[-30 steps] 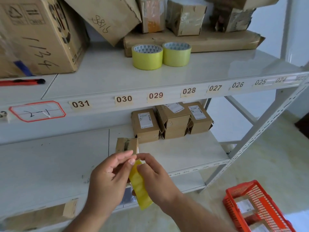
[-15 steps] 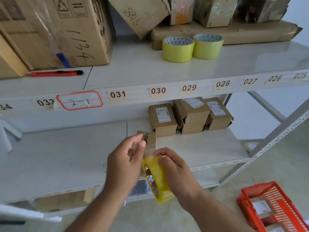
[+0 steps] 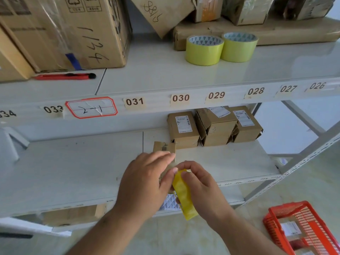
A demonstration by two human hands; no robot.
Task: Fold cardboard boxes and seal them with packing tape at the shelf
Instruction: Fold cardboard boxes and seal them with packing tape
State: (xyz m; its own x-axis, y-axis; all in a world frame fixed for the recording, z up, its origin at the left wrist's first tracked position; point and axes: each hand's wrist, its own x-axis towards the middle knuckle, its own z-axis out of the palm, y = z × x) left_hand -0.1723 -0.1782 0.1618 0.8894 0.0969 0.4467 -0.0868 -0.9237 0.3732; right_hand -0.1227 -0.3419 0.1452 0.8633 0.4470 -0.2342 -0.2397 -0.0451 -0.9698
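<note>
A yellow tape roll (image 3: 184, 196) is held on edge in front of the lower shelf (image 3: 73, 172). My right hand (image 3: 202, 188) grips the roll, its fingers curled over the top rim. My left hand (image 3: 145, 183) covers a small cardboard box (image 3: 164, 147), of which only the top flap shows, and its thumb pinches the tape's end at the roll's top. How the left fingers hold the box is hidden.
Three labelled small boxes (image 3: 214, 126) stand at the back of the lower shelf. On the upper shelf (image 3: 165, 70) are two yellow-green tape rolls (image 3: 220, 48), a red box cutter (image 3: 66, 76) and large cartons (image 3: 64, 32). A red basket (image 3: 305, 227) sits on the floor at right.
The view shifted, moving the shelves rightward in frame. The tape roll turned from face-on with an open loop to edge-on, and my left thumb closed onto its top end.
</note>
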